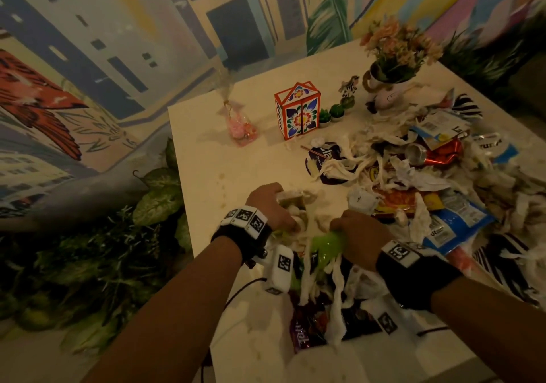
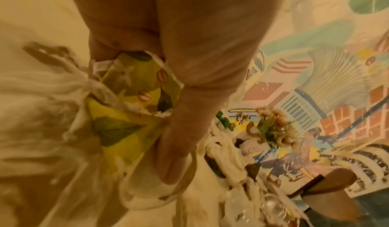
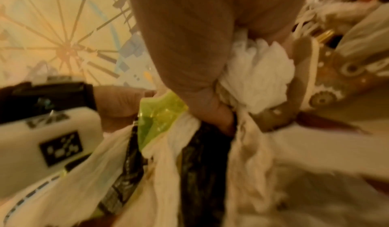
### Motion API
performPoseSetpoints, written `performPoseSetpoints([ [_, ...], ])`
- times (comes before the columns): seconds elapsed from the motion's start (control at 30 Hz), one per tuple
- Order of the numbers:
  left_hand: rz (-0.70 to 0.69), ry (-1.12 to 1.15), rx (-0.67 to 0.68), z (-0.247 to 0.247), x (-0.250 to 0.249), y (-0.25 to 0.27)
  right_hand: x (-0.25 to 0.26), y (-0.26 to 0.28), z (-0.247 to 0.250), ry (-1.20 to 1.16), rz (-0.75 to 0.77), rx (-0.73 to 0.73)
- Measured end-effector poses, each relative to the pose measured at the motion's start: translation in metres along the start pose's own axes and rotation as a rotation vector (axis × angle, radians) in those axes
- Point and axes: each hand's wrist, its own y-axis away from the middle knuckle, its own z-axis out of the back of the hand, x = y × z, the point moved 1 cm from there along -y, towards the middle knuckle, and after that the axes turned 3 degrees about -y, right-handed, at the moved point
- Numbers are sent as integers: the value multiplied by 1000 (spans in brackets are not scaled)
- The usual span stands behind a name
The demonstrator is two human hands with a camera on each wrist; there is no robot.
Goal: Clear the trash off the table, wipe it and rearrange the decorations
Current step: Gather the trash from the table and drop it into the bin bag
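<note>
- Head view: nearest me, my left hand (image 1: 273, 206) grips a small carton (image 1: 291, 200) with paper shreds at the worktop (image 1: 206, 152) front; my right hand (image 1: 359, 232) clutches a green wrapper (image 1: 326, 248). The trash pile (image 1: 428, 175) spreads right.
- Left wrist view: fingers (image 2: 174, 147) curl round the yellow leaf-printed carton (image 2: 130, 107).
- Right wrist view: fingers (image 3: 212, 110) bunch white tissue (image 3: 256, 74) and the green wrapper (image 3: 160, 115).

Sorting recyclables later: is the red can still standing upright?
No, the crushed red can lies on its side among the trash on the table.
</note>
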Motion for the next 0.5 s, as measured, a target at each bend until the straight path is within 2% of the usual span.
performPoseSetpoints([
  [0.17, 31, 359, -188, 30, 6, 9, -12, 12, 34, -118, -56, -104],
  [0.3, -23, 640, -284, 47, 1, 20, -16, 13, 59, -253, -90, -218],
  [0.5, -100, 951, -292, 58, -5, 34, -12, 11, 87, -285, -93, -394],
])
